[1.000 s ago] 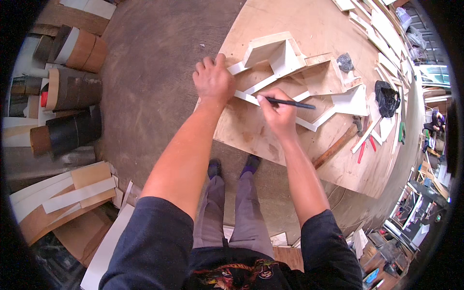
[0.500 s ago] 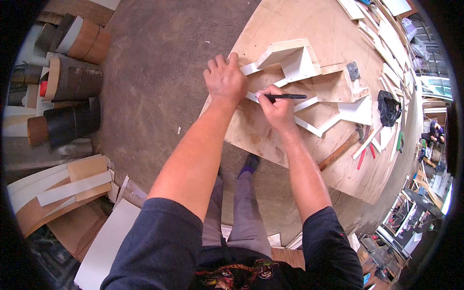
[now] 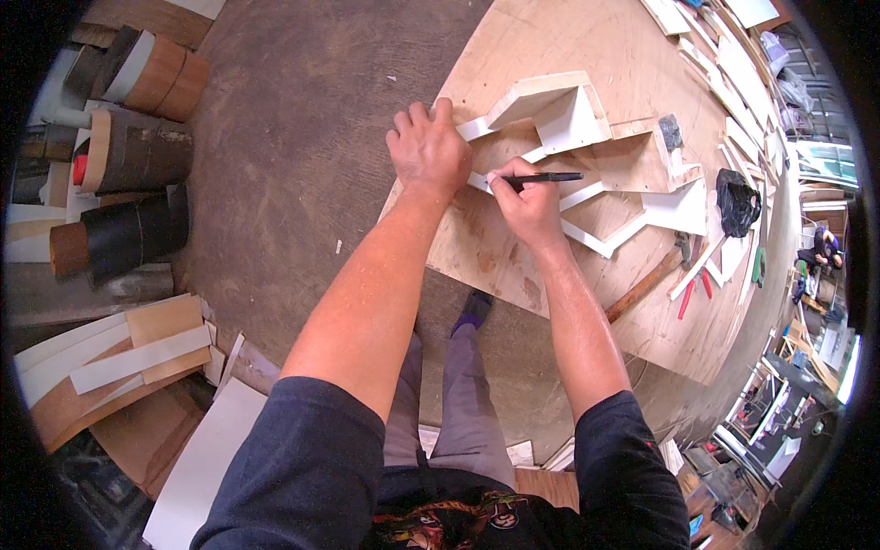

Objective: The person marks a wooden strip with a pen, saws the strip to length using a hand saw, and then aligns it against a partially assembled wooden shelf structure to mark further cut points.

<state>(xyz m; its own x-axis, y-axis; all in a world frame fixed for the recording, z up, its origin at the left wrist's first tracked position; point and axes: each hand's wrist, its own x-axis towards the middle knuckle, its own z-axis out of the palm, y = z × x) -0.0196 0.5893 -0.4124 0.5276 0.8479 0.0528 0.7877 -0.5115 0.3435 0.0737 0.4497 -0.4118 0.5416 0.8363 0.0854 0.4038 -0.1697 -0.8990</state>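
Observation:
A white-edged wooden frame (image 3: pixel 584 236) with angled strips and box-like parts lies on a plywood sheet (image 3: pixel 500 246). My left hand (image 3: pixel 429 147) is closed over the frame's left end, its fingers bent around it and its palm hiding part of the strips. In my right hand (image 3: pixel 530 206) is a slim black pen (image 3: pixel 555 177), pinched between thumb and fingers and pointing left. The pen's tip end lies over a white strip close to my left hand; my fingers partly cover the spot where they meet.
To the right on the plywood lie a wooden-handled hammer (image 3: pixel 649 282), red-handled pliers (image 3: pixel 686 301) and a black plastic bag (image 3: pixel 738 203). White offcuts (image 3: pixel 724 69) line the far right edge. Rolled sheets (image 3: pixel 137 151) stand at left; a person (image 3: pixel 825 249) is far off at right.
My right hand and the pen have shifted very slightly, the pen's back end tipping up a little. My left hand stays in place on the frame.

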